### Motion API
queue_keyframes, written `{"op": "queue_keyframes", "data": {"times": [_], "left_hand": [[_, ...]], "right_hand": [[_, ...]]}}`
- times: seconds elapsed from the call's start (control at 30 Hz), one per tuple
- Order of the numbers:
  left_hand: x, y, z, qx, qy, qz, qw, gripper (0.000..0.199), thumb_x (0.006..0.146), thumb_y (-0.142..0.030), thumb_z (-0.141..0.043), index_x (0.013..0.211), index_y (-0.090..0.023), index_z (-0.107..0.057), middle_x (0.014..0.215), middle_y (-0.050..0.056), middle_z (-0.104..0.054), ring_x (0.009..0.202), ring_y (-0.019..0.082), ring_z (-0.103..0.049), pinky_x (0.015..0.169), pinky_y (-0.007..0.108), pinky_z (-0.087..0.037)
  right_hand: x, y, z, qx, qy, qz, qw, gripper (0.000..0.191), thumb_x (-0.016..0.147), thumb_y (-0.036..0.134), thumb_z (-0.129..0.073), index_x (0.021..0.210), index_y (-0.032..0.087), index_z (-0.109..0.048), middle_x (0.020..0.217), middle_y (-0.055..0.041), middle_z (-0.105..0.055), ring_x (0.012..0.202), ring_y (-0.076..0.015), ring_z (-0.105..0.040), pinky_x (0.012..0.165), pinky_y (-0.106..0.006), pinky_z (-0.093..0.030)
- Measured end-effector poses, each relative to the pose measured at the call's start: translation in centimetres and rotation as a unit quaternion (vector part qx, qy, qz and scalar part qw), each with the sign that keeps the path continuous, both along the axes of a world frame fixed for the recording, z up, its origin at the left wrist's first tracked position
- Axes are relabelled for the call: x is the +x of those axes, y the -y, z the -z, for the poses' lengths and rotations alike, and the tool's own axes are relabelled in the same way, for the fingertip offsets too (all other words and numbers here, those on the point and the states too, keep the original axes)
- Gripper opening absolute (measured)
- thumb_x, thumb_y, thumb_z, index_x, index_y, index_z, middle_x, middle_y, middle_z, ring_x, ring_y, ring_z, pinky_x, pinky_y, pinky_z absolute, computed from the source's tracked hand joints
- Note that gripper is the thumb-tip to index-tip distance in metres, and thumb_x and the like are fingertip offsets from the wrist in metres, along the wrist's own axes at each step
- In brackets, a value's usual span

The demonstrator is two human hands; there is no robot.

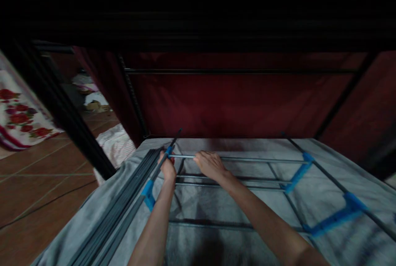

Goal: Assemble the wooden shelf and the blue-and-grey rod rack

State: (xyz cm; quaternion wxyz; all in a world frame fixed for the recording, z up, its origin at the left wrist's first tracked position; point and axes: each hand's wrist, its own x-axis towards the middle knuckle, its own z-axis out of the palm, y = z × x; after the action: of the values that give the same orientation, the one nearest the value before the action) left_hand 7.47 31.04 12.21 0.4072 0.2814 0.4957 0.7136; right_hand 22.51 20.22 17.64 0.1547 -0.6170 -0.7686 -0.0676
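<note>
A frame of grey metal tubes joined by blue plastic connectors lies on a grey cloth. My left hand (168, 168) is closed around the left corner, where a blue connector (168, 151) joins a long side tube (157, 171) to a crossbar (253, 159). Its fingers are partly hidden behind the joint. On the same crossbar, a little to the right, my right hand (210, 164) is wrapped with its fingers over the top. The bar's far end meets another blue connector (307, 157). Larger blue brackets (338, 216) link the lower tubes.
A bundle of loose grey tubes (123, 204) lies left of the frame on the grey cloth (198, 204). Dark posts (71, 121) and a red fabric panel (235, 105) enclose the space. Beyond, a tiled floor (46, 191) holds a cable and a floral cloth (23, 113).
</note>
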Motion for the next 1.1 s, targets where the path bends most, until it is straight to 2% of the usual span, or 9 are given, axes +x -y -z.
{"op": "queue_keyframes", "data": {"times": [0.07,0.17,0.3,0.4,0.5,0.67,0.83,1.1], "left_hand": [[0.2,-0.3,-0.3,0.010,0.004,0.000,1.000,0.034,0.089,-0.045,-0.041,0.067,-0.019,-0.048,0.057,-0.003,-0.050,0.048,0.009,-0.046,0.044,0.021,-0.034],[0.3,-0.7,-0.5,0.020,0.009,0.007,1.000,0.030,0.089,-0.037,-0.039,0.066,-0.020,-0.047,0.057,-0.003,-0.051,0.047,0.010,-0.044,0.042,0.021,-0.032],[0.1,-0.8,-0.4,0.040,0.007,0.024,0.999,0.027,0.082,-0.037,-0.048,0.062,-0.020,-0.042,0.054,-0.002,-0.049,0.043,0.009,-0.040,0.039,0.021,-0.030],[0.1,-1.0,-0.1,0.052,0.010,0.017,0.998,0.027,0.080,-0.039,-0.046,0.062,-0.020,-0.038,0.052,-0.003,-0.047,0.041,0.009,-0.039,0.039,0.020,-0.030],[0.2,-1.4,0.1,0.051,0.010,0.009,0.999,0.025,0.080,-0.039,-0.043,0.065,-0.020,-0.041,0.053,-0.004,-0.046,0.041,0.008,-0.039,0.040,0.020,-0.032],[0.4,-1.7,0.3,0.042,-0.018,-0.011,0.999,0.025,0.081,-0.038,-0.038,0.065,-0.020,-0.042,0.055,-0.004,-0.048,0.041,0.009,-0.036,0.038,0.021,-0.029],[0.5,-2.0,0.5,0.069,-0.021,-0.013,0.997,0.022,0.081,-0.034,-0.035,0.063,-0.020,-0.037,0.055,-0.004,-0.046,0.041,0.009,-0.034,0.036,0.021,-0.025],[0.2,-2.4,1.1,0.069,-0.024,0.000,0.997,0.023,0.081,-0.034,-0.037,0.064,-0.020,-0.040,0.059,-0.003,-0.048,0.046,0.008,-0.038,0.037,0.019,-0.028]], "right_hand": [[0.5,0.4,-0.1,0.032,0.004,-0.007,0.999,0.029,0.097,0.040,-0.038,0.110,0.022,-0.057,0.107,-0.0040,-0.067,0.102,-0.0191,-0.058,0.090,-0.032,-0.037],[2.0,1.5,0.2,0.072,0.006,0.030,0.997,0.029,0.097,0.040,-0.039,0.113,0.021,-0.055,0.106,-0.0052,-0.065,0.101,-0.0198,-0.057,0.091,-0.035,-0.037],[4.8,3.0,1.6,0.093,0.014,0.104,0.990,0.028,0.098,0.039,-0.038,0.101,0.020,-0.058,0.099,-0.0061,-0.066,0.097,-0.0204,-0.056,0.092,-0.037,-0.037],[6.2,3.2,2.6,0.101,0.028,0.122,0.987,0.029,0.097,0.042,-0.040,0.096,0.020,-0.058,0.096,-0.0062,-0.066,0.096,-0.0211,-0.057,0.091,-0.037,-0.039],[7.0,2.7,3.0,0.098,0.042,0.108,0.988,0.028,0.096,0.043,-0.043,0.094,0.020,-0.058,0.095,-0.0059,-0.067,0.094,-0.0202,-0.059,0.088,-0.035,-0.041],[7.7,1.9,2.7,0.077,0.066,0.071,0.992,0.028,0.096,0.043,-0.043,0.095,0.019,-0.058,0.094,-0.0055,-0.069,0.090,-0.0182,-0.062,0.080,-0.031,-0.045],[7.8,1.8,2.6,0.072,0.077,0.067,0.992,0.031,0.097,0.044,-0.039,0.095,0.019,-0.057,0.094,-0.0055,-0.069,0.087,-0.0182,-0.063,0.076,-0.030,-0.046],[7.8,2.0,2.2,0.052,0.054,0.069,0.995,0.034,0.097,0.047,-0.037,0.098,0.020,-0.058,0.096,-0.0060,-0.070,0.090,-0.0184,-0.063,0.075,-0.031,-0.046]]}}
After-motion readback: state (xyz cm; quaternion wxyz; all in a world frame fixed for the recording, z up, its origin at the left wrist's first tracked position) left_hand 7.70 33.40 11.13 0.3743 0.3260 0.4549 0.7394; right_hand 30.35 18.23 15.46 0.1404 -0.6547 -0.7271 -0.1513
